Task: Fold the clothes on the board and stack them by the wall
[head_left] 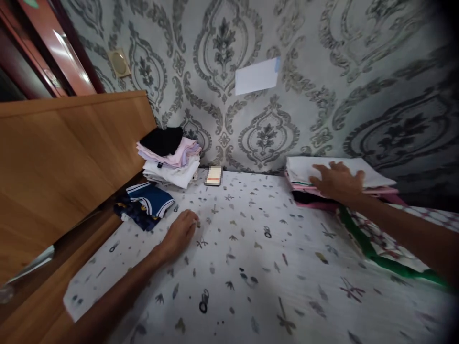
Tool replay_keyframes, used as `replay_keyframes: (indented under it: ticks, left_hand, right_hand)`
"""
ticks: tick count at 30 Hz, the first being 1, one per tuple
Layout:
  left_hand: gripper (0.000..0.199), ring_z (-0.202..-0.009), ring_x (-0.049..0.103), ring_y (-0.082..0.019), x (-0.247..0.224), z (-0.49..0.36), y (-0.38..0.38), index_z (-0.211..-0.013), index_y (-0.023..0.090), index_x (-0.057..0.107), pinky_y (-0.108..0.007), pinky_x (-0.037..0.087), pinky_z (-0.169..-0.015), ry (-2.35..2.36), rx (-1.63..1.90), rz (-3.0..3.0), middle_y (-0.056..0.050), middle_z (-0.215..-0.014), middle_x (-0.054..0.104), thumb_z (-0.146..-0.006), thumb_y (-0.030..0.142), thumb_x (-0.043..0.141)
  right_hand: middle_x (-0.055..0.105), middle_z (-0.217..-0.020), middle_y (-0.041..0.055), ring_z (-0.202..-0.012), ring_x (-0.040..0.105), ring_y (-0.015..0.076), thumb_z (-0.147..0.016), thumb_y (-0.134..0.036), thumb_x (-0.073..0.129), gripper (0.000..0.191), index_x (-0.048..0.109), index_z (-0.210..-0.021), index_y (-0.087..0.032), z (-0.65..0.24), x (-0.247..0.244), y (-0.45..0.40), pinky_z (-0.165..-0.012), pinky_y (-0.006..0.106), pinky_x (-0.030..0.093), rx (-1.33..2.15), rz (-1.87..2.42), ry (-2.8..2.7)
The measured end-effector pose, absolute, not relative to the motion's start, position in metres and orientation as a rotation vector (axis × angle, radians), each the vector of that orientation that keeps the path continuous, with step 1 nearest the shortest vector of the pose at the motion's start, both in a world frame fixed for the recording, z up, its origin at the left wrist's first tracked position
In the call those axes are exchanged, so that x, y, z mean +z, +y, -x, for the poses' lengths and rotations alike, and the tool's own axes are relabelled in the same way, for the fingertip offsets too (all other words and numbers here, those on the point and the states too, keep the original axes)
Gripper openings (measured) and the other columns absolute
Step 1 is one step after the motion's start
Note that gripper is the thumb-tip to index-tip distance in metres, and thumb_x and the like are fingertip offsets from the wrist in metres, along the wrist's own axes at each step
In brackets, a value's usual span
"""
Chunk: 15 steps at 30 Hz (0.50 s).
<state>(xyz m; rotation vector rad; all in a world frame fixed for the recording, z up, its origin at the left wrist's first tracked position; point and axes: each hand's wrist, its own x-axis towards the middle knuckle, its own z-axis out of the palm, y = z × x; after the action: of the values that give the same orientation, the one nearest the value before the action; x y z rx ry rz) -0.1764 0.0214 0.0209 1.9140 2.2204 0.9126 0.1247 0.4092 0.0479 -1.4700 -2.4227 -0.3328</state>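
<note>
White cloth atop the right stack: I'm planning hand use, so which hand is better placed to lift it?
Probably the right hand: it is spread over the white cloth, while the left hand is well away, near the blue garment.

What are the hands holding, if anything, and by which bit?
The right hand rests open on the folded white cloth, not gripping it; the left hand shows nothing held, but its palm is hidden.

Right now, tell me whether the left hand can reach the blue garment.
Likely yes: the left hand is close to the blue garment, and only sheet shows between them.
</note>
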Motion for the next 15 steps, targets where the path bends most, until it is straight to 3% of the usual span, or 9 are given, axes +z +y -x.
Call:
replay_keyframes:
  ticks: [2,5,8,11,15]
  left_hand:
    - [0.022,-0.106,0.058,-0.027,0.025,0.199,0.010,-0.105,0.020,0.060,-0.043,0.049,-0.094,2.477,0.738,-1.952,-0.011,-0.108,0.062,-0.091,0.016,0.044]
    - [0.032,-0.112,0.055,-0.033,0.031,0.232,-0.004,-0.118,0.016,0.058,-0.048,0.046,-0.098,2.847,0.510,-1.847,-0.017,-0.119,0.059,-0.086,0.019,0.055]
    - [0.036,-0.117,0.052,-0.035,0.036,0.257,-0.020,-0.121,0.016,0.057,-0.047,0.046,-0.096,3.003,0.420,-1.684,-0.018,-0.124,0.058,-0.086,0.025,0.060]
    - [0.014,-0.106,0.059,-0.030,0.040,0.274,-0.034,-0.098,0.021,0.063,-0.037,0.047,-0.084,2.922,0.462,-1.557,-0.011,-0.107,0.066,-0.092,0.025,0.050]
    - [0.016,-0.085,0.064,-0.025,0.054,0.297,-0.037,-0.087,0.022,0.060,-0.030,0.044,-0.070,2.968,0.625,-1.383,-0.007,-0.086,0.068,-0.093,0.023,0.046]
  right_hand:
    - [0.059,-0.135,0.0246,-0.126,0.054,0.0350,-0.096,-0.031,0.042,0.042,0.066,-0.125,-0.014,-0.113,0.055,0.377,-0.101,0.054,0.041,-0.232,1.402,-2.405]
    - [0.071,-0.114,0.0190,-0.110,0.064,0.0319,-0.089,-0.023,0.047,0.029,0.074,-0.099,-0.018,-0.097,0.050,0.318,-0.097,0.045,0.047,0.101,1.203,-2.457]
    - [0.072,-0.115,0.0137,-0.113,0.064,0.0327,-0.086,-0.029,0.051,0.025,0.074,-0.092,-0.024,-0.088,0.031,0.252,-0.097,0.048,0.050,0.460,0.930,-2.430]
    - [0.072,-0.119,0.0103,-0.111,0.065,0.0340,-0.087,-0.040,0.052,0.028,0.076,-0.096,-0.030,-0.084,0.016,0.186,-0.088,0.052,0.055,0.778,0.757,-2.409]
    - [0.072,-0.117,0.0104,-0.109,0.066,0.0345,-0.087,-0.048,0.058,0.028,0.077,-0.097,-0.032,-0.080,0.013,0.119,-0.090,0.055,0.055,1.062,0.668,-2.320]
